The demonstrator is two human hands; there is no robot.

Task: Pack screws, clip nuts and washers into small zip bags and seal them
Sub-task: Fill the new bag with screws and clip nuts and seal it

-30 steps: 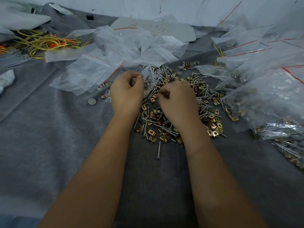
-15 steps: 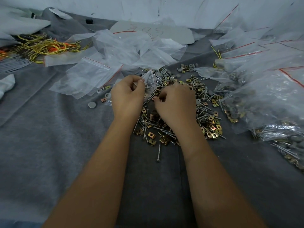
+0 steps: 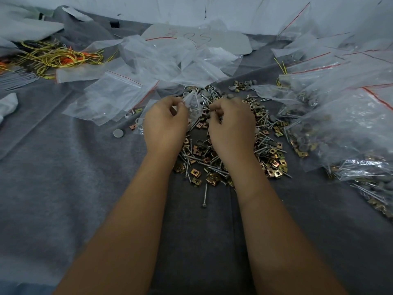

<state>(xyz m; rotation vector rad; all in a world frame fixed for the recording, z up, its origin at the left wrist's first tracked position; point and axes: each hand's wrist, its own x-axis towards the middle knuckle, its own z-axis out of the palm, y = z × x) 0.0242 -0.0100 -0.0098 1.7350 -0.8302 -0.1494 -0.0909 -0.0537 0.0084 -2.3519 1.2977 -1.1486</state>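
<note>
A heap of silver screws and brass clip nuts (image 3: 270,158) lies on the grey cloth, with grey washers and caps (image 3: 118,133) scattered at its edges. My left hand (image 3: 164,124) pinches the top of a small clear zip bag (image 3: 194,107) that holds a few screws. My right hand (image 3: 231,126) hovers just right of the bag over the heap, fingers curled, pinching something small near the bag's mouth; what it is I cannot tell. One loose screw (image 3: 205,195) lies apart below the heap.
Empty zip bags (image 3: 114,96) with red seal lines pile up at the back left and centre. Filled bags (image 3: 348,128) crowd the right side. Yellow and orange wires (image 3: 59,57) lie far left. A grey card (image 3: 212,39) rests at the back.
My right hand has shifted slightly left toward the bag's mouth. My left hand keeps its pinch on the bag and has barely moved.
</note>
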